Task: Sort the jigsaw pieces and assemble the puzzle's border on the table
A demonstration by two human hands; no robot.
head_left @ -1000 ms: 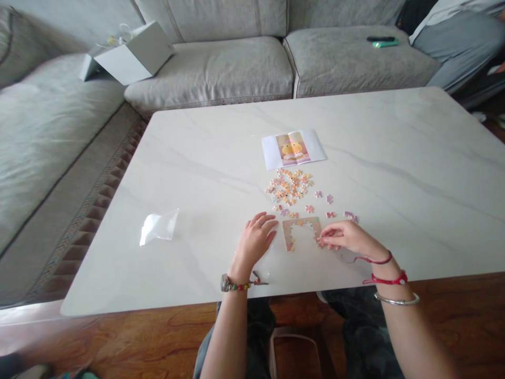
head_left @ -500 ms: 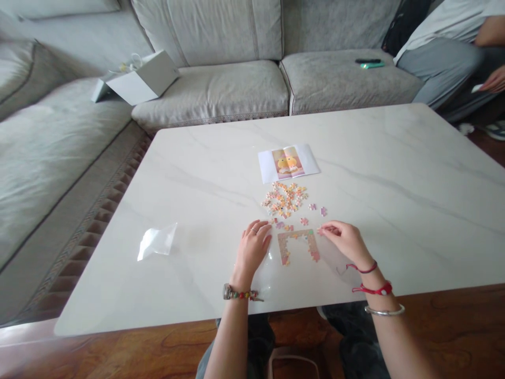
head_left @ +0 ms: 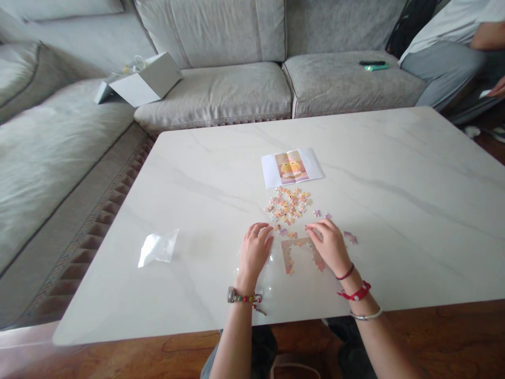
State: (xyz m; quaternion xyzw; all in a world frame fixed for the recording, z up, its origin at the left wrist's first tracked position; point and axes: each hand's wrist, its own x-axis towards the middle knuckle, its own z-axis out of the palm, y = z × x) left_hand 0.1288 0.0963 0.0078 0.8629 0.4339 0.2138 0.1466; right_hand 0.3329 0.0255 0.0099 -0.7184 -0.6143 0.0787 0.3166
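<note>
Puzzle point(head_left: 296, 243): partly joined border, flat between left hand point(head_left: 256, 252) and right hand point(head_left: 330, 245); top row and two sides formed, near side open. Right hand overlaps its upper right corner from this view.
Left hand: well apart from the right; fingers loosely bent, thumb clear of them, nothing seen in its grasp. Fingertips sit near small pieces point(head_left: 283, 232).
Right hand: thumb and fingers brought near each other at the far edge of the puzzle; pink piece point(head_left: 306, 227) at the fingertips. Whether it is gripped cannot be told.
Pile point(head_left: 290, 204): loose, mixed pieces, beyond both hands and centred between them.
Purple pieces point(head_left: 316, 213): two, just beyond the right hand.
Side piece point(head_left: 350, 237): near the right hand, to its right.
Sheet point(head_left: 292, 167): creased paper with yellow figures printed on it, past the pile.
Bag point(head_left: 160, 247): clear, flat, well left of the left hand.
Table point(head_left: 205, 184): white, marbled, below both hands.
Wrists: beaded bracelet point(head_left: 244, 299) behind the left hand; red band point(head_left: 358, 292) and bangle point(head_left: 366, 316) behind the right.
Sofa point(head_left: 221, 87): grey, beyond the hands across the table; carries white box point(head_left: 145, 81), far left of the left hand.
Person point(head_left: 445, 60): seated, far beyond and right of the right hand.
</note>
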